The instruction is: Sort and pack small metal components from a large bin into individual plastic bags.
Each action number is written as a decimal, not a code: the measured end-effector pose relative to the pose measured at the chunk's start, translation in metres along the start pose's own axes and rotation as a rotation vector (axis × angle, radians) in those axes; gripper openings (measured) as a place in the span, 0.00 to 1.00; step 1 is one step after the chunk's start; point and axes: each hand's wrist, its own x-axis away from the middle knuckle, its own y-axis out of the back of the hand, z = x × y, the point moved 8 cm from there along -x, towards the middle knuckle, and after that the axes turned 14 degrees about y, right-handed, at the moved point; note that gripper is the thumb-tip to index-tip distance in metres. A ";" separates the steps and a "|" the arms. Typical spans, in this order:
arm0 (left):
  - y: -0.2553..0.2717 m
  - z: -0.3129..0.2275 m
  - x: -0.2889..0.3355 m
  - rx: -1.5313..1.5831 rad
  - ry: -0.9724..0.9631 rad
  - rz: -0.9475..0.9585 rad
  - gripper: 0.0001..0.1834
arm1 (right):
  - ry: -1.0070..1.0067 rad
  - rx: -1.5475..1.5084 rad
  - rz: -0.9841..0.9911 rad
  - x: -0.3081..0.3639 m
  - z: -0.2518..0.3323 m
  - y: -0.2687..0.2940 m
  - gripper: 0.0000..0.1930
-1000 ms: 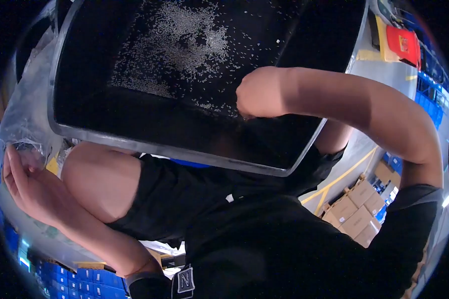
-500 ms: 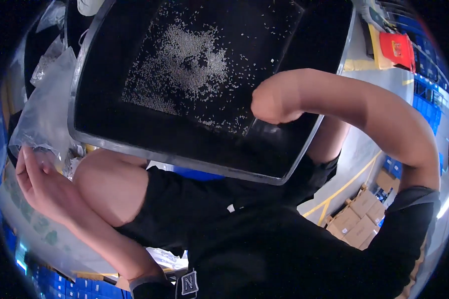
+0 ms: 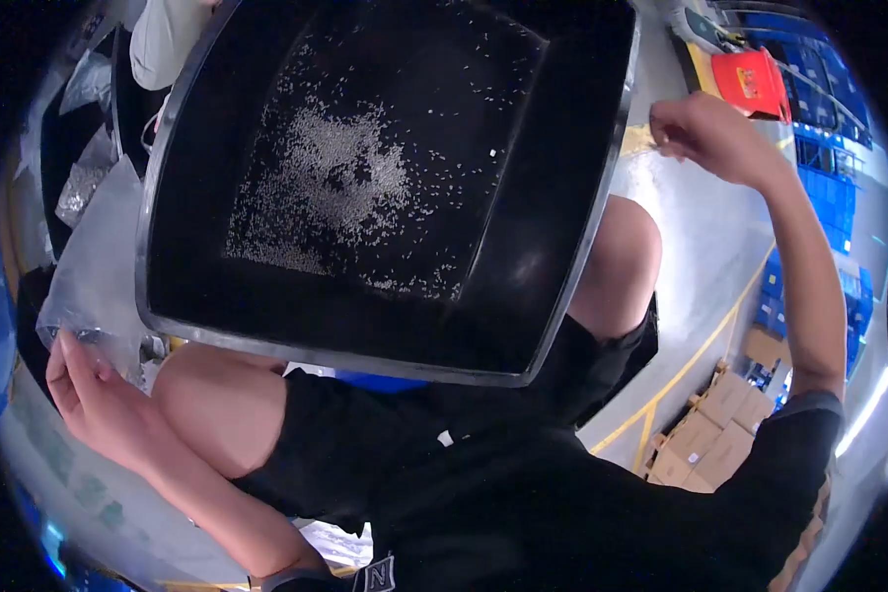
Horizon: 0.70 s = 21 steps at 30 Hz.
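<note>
A black tray (image 3: 553, 197) with a pale rim sits in front of me, above my thighs. Many small silvery pieces (image 3: 340, 163) are spread in it, thickest left of the middle. Beyond its right side, over the floor, is my right hand (image 3: 705, 133), raised with the fingers curled together; I cannot make out anything in them. My left hand (image 3: 94, 395) is down at the left, its fingers closed on the lower edge of a clear plastic bag (image 3: 99, 257). The bag hangs beside the tray's left edge.
Smaller clear bags with silvery contents (image 3: 84, 187) lie at the far left. A red container (image 3: 750, 84) stands at the far right, near blue bins (image 3: 824, 202). Cardboard boxes (image 3: 715, 424) are stacked on a pallet at the lower right.
My right hand has left the tray's right part and moved out over its right edge, up and to the right. The tray appears a little further left. My left hand stays at the bag.
</note>
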 end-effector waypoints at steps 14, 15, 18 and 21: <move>-0.014 -0.010 0.008 -0.076 -0.025 -0.055 0.05 | 0.608 0.279 -0.065 -0.155 0.109 -0.047 0.03; -0.011 -0.006 0.004 -0.068 -0.034 -0.013 0.05 | 0.650 0.363 0.009 -0.163 0.110 -0.061 0.02; -0.020 -0.007 0.009 -0.060 -0.028 -0.032 0.05 | 0.698 0.466 0.106 -0.173 0.107 -0.087 0.03; -0.012 -0.008 0.006 -0.056 -0.023 -0.066 0.05 | 0.739 0.511 0.105 -0.175 0.113 -0.092 0.03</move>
